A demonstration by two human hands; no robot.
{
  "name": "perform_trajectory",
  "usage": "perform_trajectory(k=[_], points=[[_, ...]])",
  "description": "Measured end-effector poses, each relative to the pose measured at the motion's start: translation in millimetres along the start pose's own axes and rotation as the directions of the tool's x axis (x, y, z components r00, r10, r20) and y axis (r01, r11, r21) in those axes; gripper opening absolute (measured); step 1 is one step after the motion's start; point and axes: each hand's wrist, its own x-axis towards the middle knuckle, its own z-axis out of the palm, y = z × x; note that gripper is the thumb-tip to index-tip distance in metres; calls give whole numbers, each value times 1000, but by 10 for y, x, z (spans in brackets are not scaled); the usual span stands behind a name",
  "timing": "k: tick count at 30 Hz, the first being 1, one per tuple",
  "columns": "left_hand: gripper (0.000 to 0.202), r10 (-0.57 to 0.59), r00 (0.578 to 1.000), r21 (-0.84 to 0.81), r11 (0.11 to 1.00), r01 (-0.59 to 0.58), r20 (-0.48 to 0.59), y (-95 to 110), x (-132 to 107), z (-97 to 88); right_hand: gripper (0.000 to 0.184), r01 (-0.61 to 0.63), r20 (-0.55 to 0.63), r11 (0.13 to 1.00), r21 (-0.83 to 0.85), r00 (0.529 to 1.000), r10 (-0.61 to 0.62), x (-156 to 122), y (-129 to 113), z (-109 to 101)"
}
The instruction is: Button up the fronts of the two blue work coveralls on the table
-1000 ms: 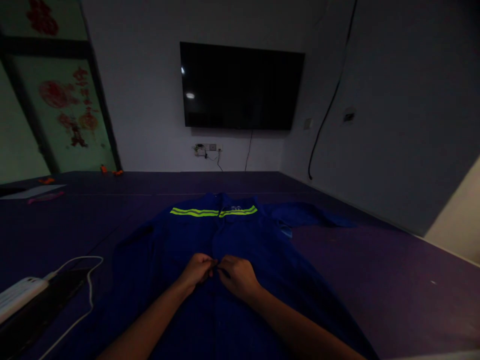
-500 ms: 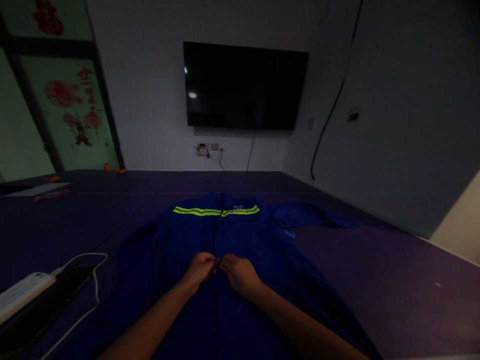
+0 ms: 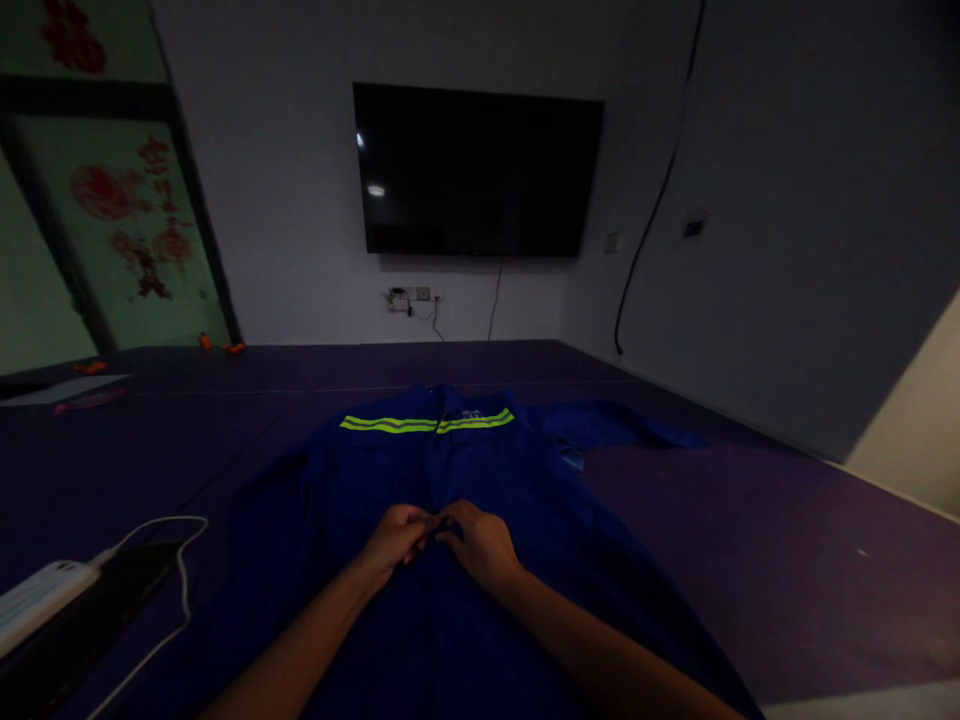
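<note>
A blue work jacket [image 3: 495, 470] with two yellow reflective stripes across the chest lies flat, front up, on a dark purple surface [image 3: 750, 540]. Both my hands meet on its front placket, at mid-chest height. My left hand [image 3: 395, 541] is closed in a pinch on the left edge of the jacket's opening. My right hand [image 3: 478, 541] is also closed, its fingers pinching the right edge against the left hand. What lies between the fingertips is too dark and small to make out. One sleeve stretches out to the right.
A white power strip [image 3: 37, 595] with a white cable and a dark phone [image 3: 112, 590] lie at the left. A black TV [image 3: 476, 170] hangs on the far wall above a socket. Pink and orange bits lie at the far left.
Both hands stay pinched together on the jacket's front and have crept slightly up the placket. The view has shifted a little; the jacket has not moved.
</note>
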Motion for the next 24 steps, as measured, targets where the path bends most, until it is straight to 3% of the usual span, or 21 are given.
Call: perform_trajectory(k=[12,24], points=[[35,18,1000,117,993,-18,3,-63,37,18,34,11,64,1000,-23,998,-10,20,-14,-18],[45,50,999,183,982,-51,9,-96,78,9,32,62,122,991,-116,991,-48,14,-45,-59]])
